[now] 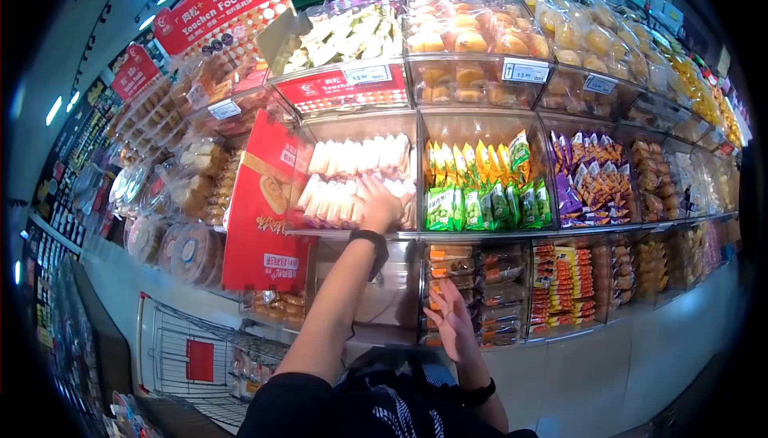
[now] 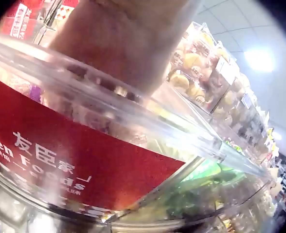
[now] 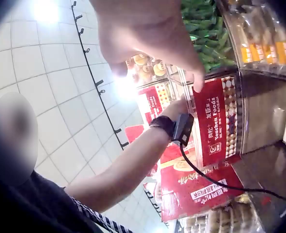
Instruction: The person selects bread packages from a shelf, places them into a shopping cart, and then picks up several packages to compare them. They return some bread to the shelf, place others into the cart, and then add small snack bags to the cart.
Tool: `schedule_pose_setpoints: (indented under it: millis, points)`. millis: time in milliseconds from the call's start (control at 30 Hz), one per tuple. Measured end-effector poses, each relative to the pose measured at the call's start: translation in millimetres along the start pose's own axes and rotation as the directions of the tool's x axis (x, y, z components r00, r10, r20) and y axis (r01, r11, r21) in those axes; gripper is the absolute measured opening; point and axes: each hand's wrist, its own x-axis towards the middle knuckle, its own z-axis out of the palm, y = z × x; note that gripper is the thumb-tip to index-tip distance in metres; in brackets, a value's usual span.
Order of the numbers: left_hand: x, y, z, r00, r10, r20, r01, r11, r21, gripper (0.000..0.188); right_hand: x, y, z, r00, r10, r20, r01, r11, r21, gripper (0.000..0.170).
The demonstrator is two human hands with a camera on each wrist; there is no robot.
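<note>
In the head view my left hand reaches into a clear bin of small wrapped snacks in pale packets, standing in two rows. Its fingers are extended and lie over the front row. The left wrist view shows the wrist dipping behind the bin's clear front with its red label, which hides most of the fingers. My right hand hovers before the lower bin of brown packaged snacks, fingers loosely extended and holding nothing. From the right wrist, that hand appears at the top with the left forearm beyond.
Bins of green and yellow snack bags and purple ones adjoin on the right. A red cardboard display stands at the left of the left arm. Bagged breads fill the top tier. A shopping cart stands lower left.
</note>
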Motion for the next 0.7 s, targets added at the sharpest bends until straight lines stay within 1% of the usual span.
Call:
schedule_pose_setpoints:
  millis: [100,133,167,233,267,300,333,367,400,433,467,500,567,600,667,700]
  points:
    - [4,-4,8,0.999,0.002,-0.047,-0.004,1.0,-0.024,0.102,-7,2,0,0.999,0.042,-0.016,-0.042,0.999,0.012,0.067]
    - [0,-10,6,0.998,0.03,-0.064,-0.042,0.98,-0.195,0.1,-9,3,0,0.998,0.057,-0.021,-0.056,0.998,0.016,0.063]
    - [10,-18,4,0.999,0.042,-0.003,-0.042,0.963,-0.267,0.098,-11,3,-1,0.998,0.058,-0.016,-0.058,0.998,0.008,0.058]
    - [15,-36,7,0.982,0.186,-0.025,-0.186,0.951,-0.249,0.097,-13,5,0,0.998,0.066,-0.013,-0.066,0.998,-0.002,0.049]
    - [14,-42,14,0.979,0.196,-0.051,-0.202,0.952,-0.232,0.096,-15,5,4,0.998,0.063,-0.029,-0.065,0.996,-0.06,0.047]
    - [7,-44,11,0.976,0.204,-0.081,-0.217,0.951,-0.219,0.094,-16,6,6,0.994,0.095,-0.048,-0.097,0.994,-0.042,0.046]
    - [-14,-44,3,0.947,0.244,-0.207,-0.281,0.944,-0.173,0.089,-17,8,6,0.989,0.132,-0.064,-0.134,0.991,-0.029,0.046]
    - [-37,-48,0,0.879,0.31,-0.363,-0.397,0.897,-0.193,0.084,-18,9,8,0.981,0.181,-0.074,-0.183,0.983,-0.021,0.046]
    - [-73,-53,-17,0.88,0.307,-0.363,-0.421,0.857,-0.295,0.075,-21,21,2,0.99,0.126,-0.058,-0.13,0.989,-0.064,0.043]
    - [-105,-64,-22,0.815,0.34,-0.469,-0.491,0.834,-0.25,0.065,-20,26,1,0.991,0.118,-0.063,-0.124,0.987,-0.101,0.041]
    - [-134,-79,-13,0.711,0.287,-0.642,-0.537,0.811,-0.231,0.056,-20,32,1,0.991,0.119,-0.06,-0.126,0.982,-0.139,0.039]
    - [-179,-100,-26,0.724,0.282,-0.63,-0.605,0.698,-0.383,0.054,-20,40,4,0.99,0.129,-0.05,-0.135,0.975,-0.178,0.038]
    - [-234,-151,7,0.718,0.268,-0.643,-0.57,0.756,-0.321,0.051,-16,44,27,0.983,0.181,-0.027,-0.182,0.959,-0.215,0.036]
    - [-257,-179,26,0.775,0.231,-0.588,-0.482,0.817,-0.315,0.049,-14,51,39,0.972,0.228,-0.059,-0.235,0.941,-0.243,0.036]
    - [-301,-238,74,0.868,0.158,-0.47,-0.324,0.899,-0.296,0.047,-7,69,57,0.946,0.319,0.053,-0.297,0.921,-0.253,0.035]
    - [-325,-272,97,0.928,0.086,-0.361,-0.195,0.94,-0.279,0.045,-2,81,72,0.929,0.354,0.106,-0.317,0.911,-0.262,0.035]
